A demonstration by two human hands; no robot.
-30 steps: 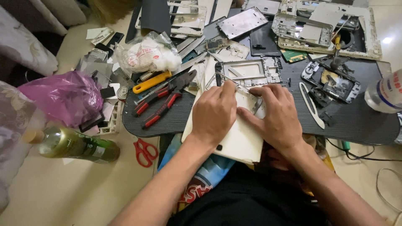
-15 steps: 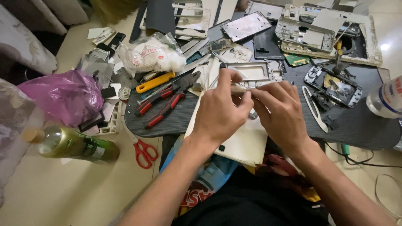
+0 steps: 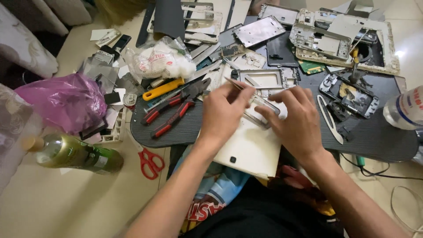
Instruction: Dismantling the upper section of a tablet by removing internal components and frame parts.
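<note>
A white tablet back cover lies on my lap and the edge of a dark mat. My left hand pinches thin metal tweezers over its upper edge. A small clear, flat part is gripped by the fingers of my right hand, just above the cover. Fingertips of the two hands almost meet there.
Red-handled pliers, a yellow-handled tool, a bag of cotton and several stripped device frames crowd the mat. Red scissors, a green bottle and a purple bag lie left. A plastic bottle stands right.
Both hands have lifted off the white cover; the left one now holds tweezers up and the right one has raised a small clear part.
</note>
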